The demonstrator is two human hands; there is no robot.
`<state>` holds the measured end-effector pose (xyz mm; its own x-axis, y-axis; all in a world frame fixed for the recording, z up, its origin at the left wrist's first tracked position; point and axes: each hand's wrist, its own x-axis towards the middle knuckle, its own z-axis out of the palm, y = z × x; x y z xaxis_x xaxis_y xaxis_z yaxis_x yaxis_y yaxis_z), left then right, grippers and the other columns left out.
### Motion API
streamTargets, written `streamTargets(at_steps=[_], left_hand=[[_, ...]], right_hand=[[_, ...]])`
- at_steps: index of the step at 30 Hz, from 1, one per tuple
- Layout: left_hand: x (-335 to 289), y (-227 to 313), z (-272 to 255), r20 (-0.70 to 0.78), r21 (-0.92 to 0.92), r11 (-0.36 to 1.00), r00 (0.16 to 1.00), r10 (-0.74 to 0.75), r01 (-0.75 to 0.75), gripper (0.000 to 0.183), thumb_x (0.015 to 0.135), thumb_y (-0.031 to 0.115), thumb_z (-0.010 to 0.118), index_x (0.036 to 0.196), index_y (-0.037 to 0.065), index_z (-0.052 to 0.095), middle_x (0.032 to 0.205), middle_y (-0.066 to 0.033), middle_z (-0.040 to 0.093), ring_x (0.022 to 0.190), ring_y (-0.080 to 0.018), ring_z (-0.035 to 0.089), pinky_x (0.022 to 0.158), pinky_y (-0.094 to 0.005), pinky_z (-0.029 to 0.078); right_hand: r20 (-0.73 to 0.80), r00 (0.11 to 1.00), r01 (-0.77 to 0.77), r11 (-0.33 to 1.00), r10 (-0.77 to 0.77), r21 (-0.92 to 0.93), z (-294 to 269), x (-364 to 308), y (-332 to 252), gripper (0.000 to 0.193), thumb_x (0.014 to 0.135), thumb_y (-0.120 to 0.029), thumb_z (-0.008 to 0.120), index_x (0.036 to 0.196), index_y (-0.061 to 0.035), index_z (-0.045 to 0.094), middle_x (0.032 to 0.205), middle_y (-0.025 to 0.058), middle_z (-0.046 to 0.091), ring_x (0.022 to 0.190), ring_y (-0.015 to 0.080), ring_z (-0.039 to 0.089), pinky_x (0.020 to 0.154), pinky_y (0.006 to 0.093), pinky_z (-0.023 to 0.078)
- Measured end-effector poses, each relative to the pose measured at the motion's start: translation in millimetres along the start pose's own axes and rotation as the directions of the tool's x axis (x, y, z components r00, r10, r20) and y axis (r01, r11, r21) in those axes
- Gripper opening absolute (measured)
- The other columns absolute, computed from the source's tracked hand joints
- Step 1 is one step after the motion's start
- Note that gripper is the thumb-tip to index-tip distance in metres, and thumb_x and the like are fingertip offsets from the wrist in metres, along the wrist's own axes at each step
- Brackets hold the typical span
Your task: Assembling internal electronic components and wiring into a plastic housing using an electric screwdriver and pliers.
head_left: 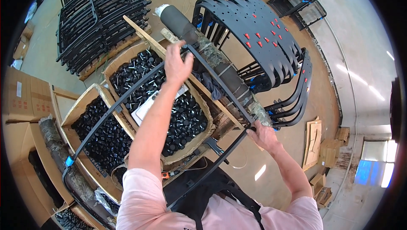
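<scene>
frame [220, 84]: near part hidden | white sheet [143, 111]: partly behind left forearm [148, 134]

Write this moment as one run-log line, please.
left hand: at far corner of black frame; right hand: at its right corner; below: black-capped parts

The frame [219, 82] is black, with bright blue tape [70, 161] at one corner. The stack [99, 22] is black, as are the panels [237, 14], patterned with small round holes and dotted with red tags [248, 36]. Black knobs [142, 75] show silvery stems; the caps [101, 130] are plain glossy black. Cartons [29, 95] are tan-brown, the paper [142, 112] white, the plank [142, 32] pale yellow-brown. Sleeves [143, 189] are pink, the apron [190, 206] black, the floor [280, 155] sandy brown, the wall [364, 39] greyish white.
</scene>
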<state>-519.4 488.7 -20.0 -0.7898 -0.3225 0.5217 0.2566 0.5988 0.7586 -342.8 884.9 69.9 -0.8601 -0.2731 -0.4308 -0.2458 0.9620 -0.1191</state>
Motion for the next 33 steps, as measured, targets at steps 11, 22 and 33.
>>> streamTargets(at_steps=[11,22,33], left_hand=[[-260,141,-24,0.503,-0.338,0.888,0.857,-0.109,0.312,0.014,0.091,0.006,0.069,0.105,0.003,0.066,0.098,-0.0151,0.064,0.095,-0.0354,0.065,0.084,-0.0449,0.053],[-325,160,-108,0.862,0.075,0.973,0.476,-0.173,0.219,0.048,0.098,0.039,0.067,0.131,0.005,0.057,0.117,-0.023,0.07,0.114,-0.0432,0.067,0.096,-0.0526,0.054],[-332,161,-104,0.935,0.196,0.915,0.214,-0.282,0.352,0.042,0.105,0.036,0.057,0.127,0.0,0.055,0.113,-0.028,0.072,0.104,-0.0491,0.07,0.089,-0.0603,0.055]], right_hand=[[0.092,0.993,-0.051,0.976,0.071,-0.211,-15,-2,-7,0.054,0.098,-0.05,0.065,0.11,0.0026,0.067,0.081,0.021,0.074,0.082,0.0411,0.074,0.076,0.0503,0.06],[0.378,0.919,0.136,0.81,0.112,-0.571,-12,4,2,0.045,0.097,-0.043,0.066,0.118,-0.0042,0.059,0.096,0.0187,0.076,0.089,0.0342,0.076,0.075,0.0478,0.06],[0.089,0.996,0.048,0.804,0.006,-0.592,8,-8,-7,0.016,0.094,-0.015,0.059,0.102,-0.0118,0.072,0.09,0.0096,0.079,0.088,0.03,0.079,0.072,0.0437,0.061]])
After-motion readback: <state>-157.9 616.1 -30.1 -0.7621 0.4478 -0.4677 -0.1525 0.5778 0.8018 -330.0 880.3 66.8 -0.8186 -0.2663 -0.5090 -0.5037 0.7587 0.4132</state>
